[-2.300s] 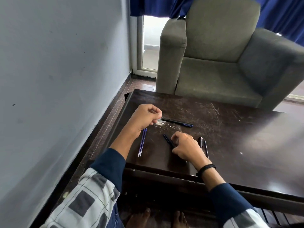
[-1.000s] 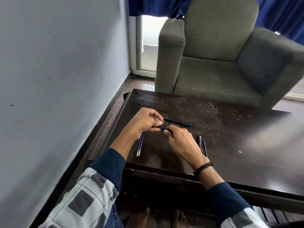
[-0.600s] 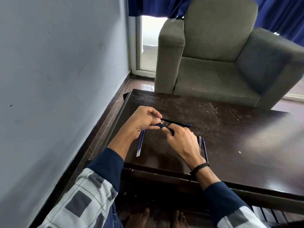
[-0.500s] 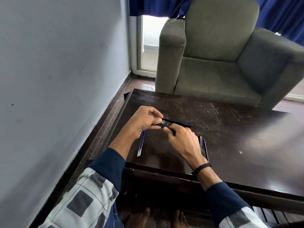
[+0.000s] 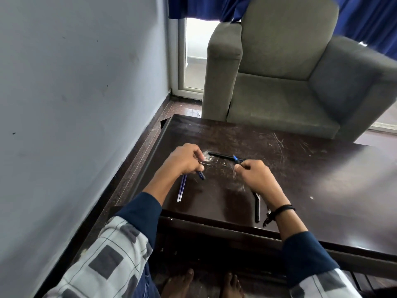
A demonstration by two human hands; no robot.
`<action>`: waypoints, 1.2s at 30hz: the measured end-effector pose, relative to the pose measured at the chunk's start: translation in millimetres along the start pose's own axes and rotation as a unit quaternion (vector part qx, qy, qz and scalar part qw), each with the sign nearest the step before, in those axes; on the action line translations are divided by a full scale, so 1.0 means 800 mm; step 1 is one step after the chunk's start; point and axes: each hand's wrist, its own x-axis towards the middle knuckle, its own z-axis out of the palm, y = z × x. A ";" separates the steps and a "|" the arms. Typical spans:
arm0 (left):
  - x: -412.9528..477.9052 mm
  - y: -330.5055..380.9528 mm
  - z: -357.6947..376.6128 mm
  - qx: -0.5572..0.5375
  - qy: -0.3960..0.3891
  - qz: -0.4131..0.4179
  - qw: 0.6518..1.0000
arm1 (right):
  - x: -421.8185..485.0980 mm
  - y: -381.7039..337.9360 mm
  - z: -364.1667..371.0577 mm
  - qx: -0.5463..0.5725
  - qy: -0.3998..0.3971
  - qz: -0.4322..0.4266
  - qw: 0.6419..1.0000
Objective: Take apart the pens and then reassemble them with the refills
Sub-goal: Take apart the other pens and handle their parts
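Pen in 2: dark slim piece (image 5: 200, 175) pinched in left hand (image 5: 184, 161), blue-tipped piece (image 5: 235, 158) pinched in right hand (image 5: 255, 177), held apart over table (image 5: 322, 179), left of centre | step: disassembly, judged; next needs refill drawn out straight | 2 thin blue refills (image 5: 181, 189) toward left edge; black pen (image 5: 221, 155) beyond hands; dark parts (image 5: 257, 208) at front edge | top: scratched, glossy dark wood
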 end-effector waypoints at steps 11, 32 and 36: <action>-0.014 0.014 0.041 0.188 -0.101 0.001 0.977 | -0.002 -0.005 0.005 0.353 -0.047 0.093 0.930; -0.013 0.023 0.034 -0.032 -0.044 0.138 0.989 | -0.004 -0.018 -0.007 0.566 -0.018 0.110 0.817; -0.009 0.019 0.022 -0.033 -0.035 0.128 0.991 | -0.008 -0.018 -0.005 0.496 -0.027 0.093 0.863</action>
